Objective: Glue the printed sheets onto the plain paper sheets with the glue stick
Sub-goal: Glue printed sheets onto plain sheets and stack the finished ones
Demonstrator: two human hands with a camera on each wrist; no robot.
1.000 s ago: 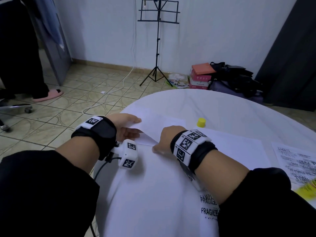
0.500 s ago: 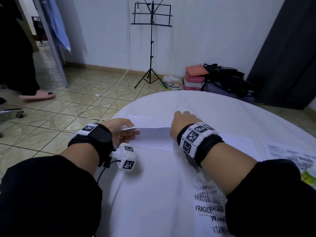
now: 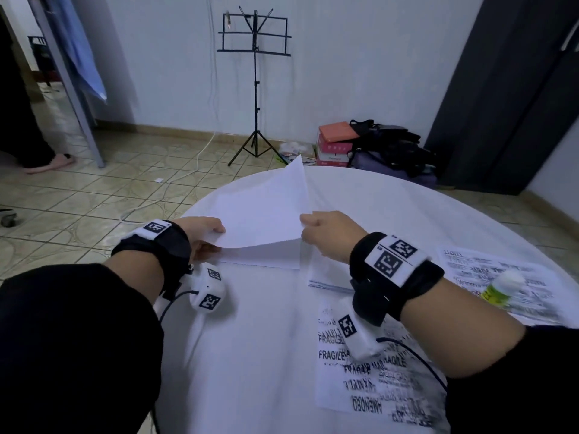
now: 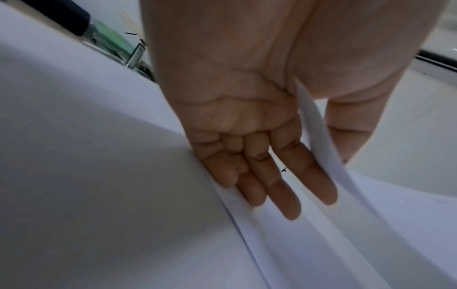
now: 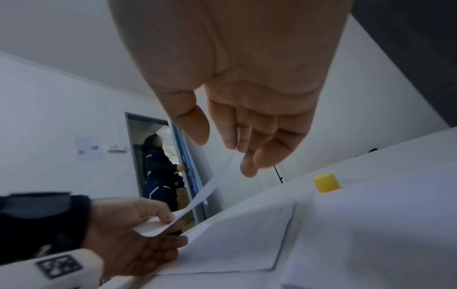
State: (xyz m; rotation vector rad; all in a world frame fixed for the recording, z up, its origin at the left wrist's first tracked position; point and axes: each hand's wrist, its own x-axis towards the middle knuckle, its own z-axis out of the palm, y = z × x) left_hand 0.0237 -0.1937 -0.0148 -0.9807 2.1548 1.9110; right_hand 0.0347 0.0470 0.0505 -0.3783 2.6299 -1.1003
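Head view shows both hands lifting a plain white paper sheet (image 3: 266,208) off the round white table (image 3: 407,220). Half a second ago the same sheet lay folded low over the stack with the right palm flat on top of it; now its near edge is raised between the hands and its far corner stands up above the table edge. That suggests a blank sheet is being separated from the pile and carried to where a printed sheet will be glued, so no gluing has begun on this one.

The left hand (image 3: 202,234) pinches the sheet's left corner, thumb on top and fingers beneath. The right hand (image 3: 326,234) grips the right edge; in the right wrist view the paper seems to pass between two fingers, though blur makes that uncertain. More plain white sheets (image 3: 260,258) lie flat just under the raised one.

Two printed sheets rest on the table: one with bold "FRAGILE" lettering (image 3: 360,364) below the right forearm, another with dense text (image 3: 501,277) further right. On that second sheet lies the uncapped glue stick with a yellow-green label (image 3: 498,291), smeared by motion.

Only the right wrist view shows the small yellow cap (image 5: 326,182) standing upright on the table beyond the papers; in the head view the lifted sheet hides it. The left wrist view alone shows the left fingers (image 4: 272,185) stretched out straight, lying on the stack, with the sheet curling between them and the thumb.
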